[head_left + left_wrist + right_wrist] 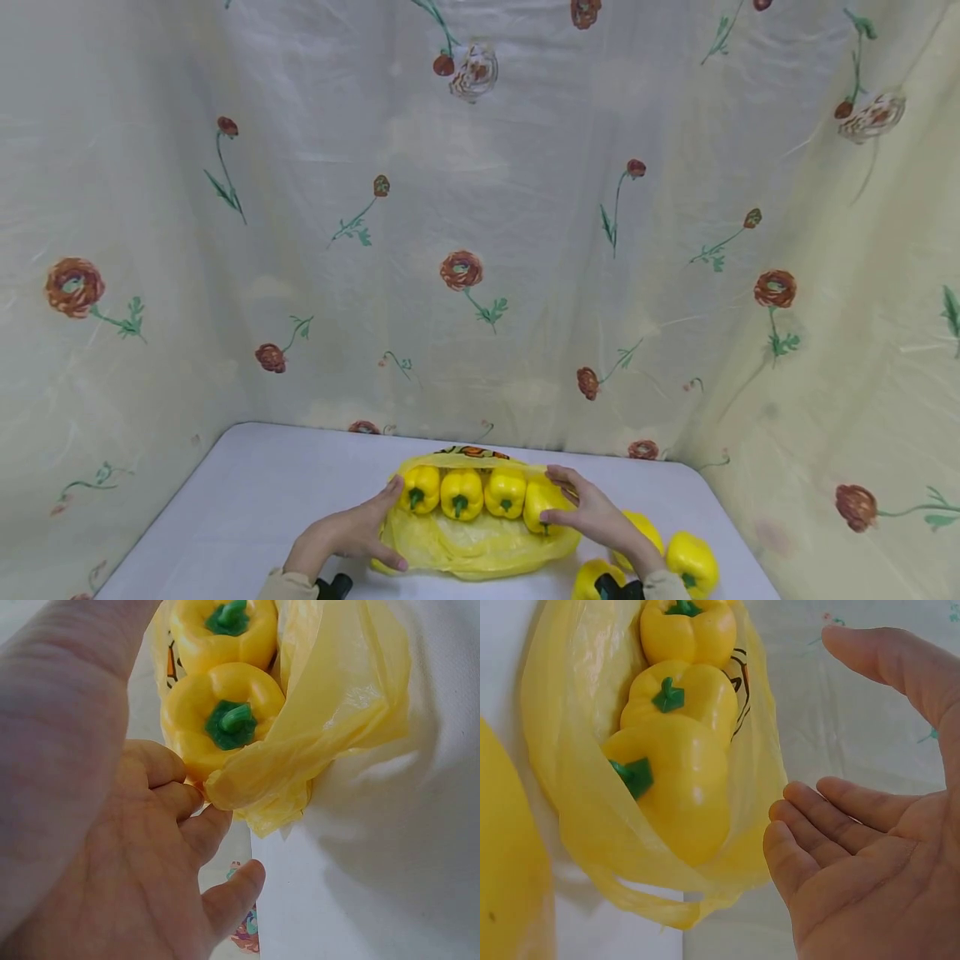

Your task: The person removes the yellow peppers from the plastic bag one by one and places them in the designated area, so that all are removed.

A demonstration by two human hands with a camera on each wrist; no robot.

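Observation:
A thin yellow plastic bag (pixel 480 557) lies on the table with its mouth spread toward me. Inside it, several yellow bell peppers (pixel 462 493) stand in a row, green stems facing me. My left hand (pixel 351 531) is at the bag's left end, fingers extended; in the left wrist view its fingertips (pixel 214 825) meet the bag's edge beside the endmost pepper (pixel 259 690). At the right end my right hand (pixel 596 512) is spread around the last pepper (pixel 534 507). The right wrist view shows that palm bare, fingers loosely extended next to the bag (pixel 754 847).
More yellow peppers (pixel 692 562) lie outside the bag at the front right, partly under my right forearm. The white table (pixel 247 500) ends at a flower-printed curtain (pixel 480 375) behind and at both sides. Black wrist straps (pixel 335 587) show at the bottom.

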